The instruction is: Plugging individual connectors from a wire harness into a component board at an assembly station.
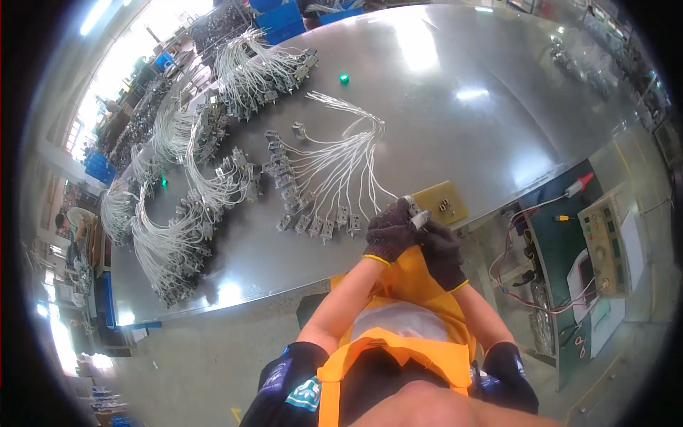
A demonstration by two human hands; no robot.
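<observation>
Both my hands wear dark knitted gloves with yellow cuffs and meet at the table's near edge. My left hand [390, 231] is closed around a small grey metal part [413, 205] with a white wire. Beside it, my right hand [440, 255] is closed on a short white rod-like piece [420, 219], whose tip shows between the hands. Just beyond them lies a yellow block [431, 196] with small metal pieces on its face. A bundle of white wires [373, 135] fans out on my left, with several metal parts [284, 186] at the wire ends.
More wire bundles [171, 228] with metal parts lie heaped across the left of the metal table [484, 135]. At right, a bench instrument [605, 249] stands with leads and a red-tipped probe [580, 183]. Blue bins [281, 21] sit beyond the far edge. Another person [78, 224] is far left.
</observation>
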